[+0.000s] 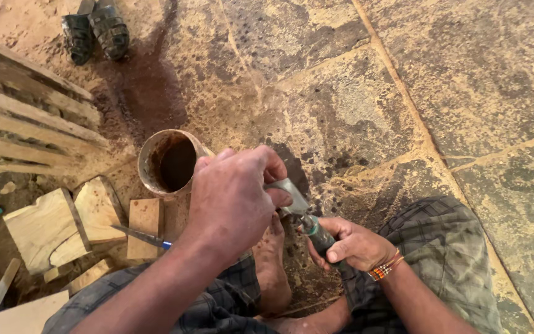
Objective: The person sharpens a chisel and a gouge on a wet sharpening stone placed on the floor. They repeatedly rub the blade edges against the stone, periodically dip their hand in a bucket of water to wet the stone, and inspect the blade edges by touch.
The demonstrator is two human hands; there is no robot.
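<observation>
Person sits on the floor, legs drawn in, checked shorts; a bare foot (271, 260) sits between the hands.

Left hand (236, 201) is curled over the top of a hollow wooden cylinder (171, 162), fingers bent and pressed down on a grey metal tool head (288, 193) at the cylinder's 3 o'clock side. Right hand (350, 244), wrist wearing a beaded bracelet (385, 267), is wrapped shut around the tool's dark green handle (317, 234). The cylinder lies tilted, open mouth facing up toward 11 o'clock, inner wall dark and reddish. Where the tool edge meets the wood is hidden under the left hand; I cannot tell the exact contact.

Doing this well, in my judgement: keep the left hand's weight steady so the cylinder does not roll, guide the head with the fingers, drive from the handle in short controlled strokes, and keep the foot clear of the edge.

Surface: rough stone-slab floor (465, 80), pale joints between slabs, dusted with reddish wood powder, thickest in a dark stain (146, 93) at 12 o'clock of the cylinder.

Around: cut wood blocks (63, 226) at 9 o'clock, a blue-handled blade (140, 236) lying on them, slatted planks (26, 117) at 10 o'clock, a pair of dark sandals (97, 34) at 11 o'clock.
</observation>
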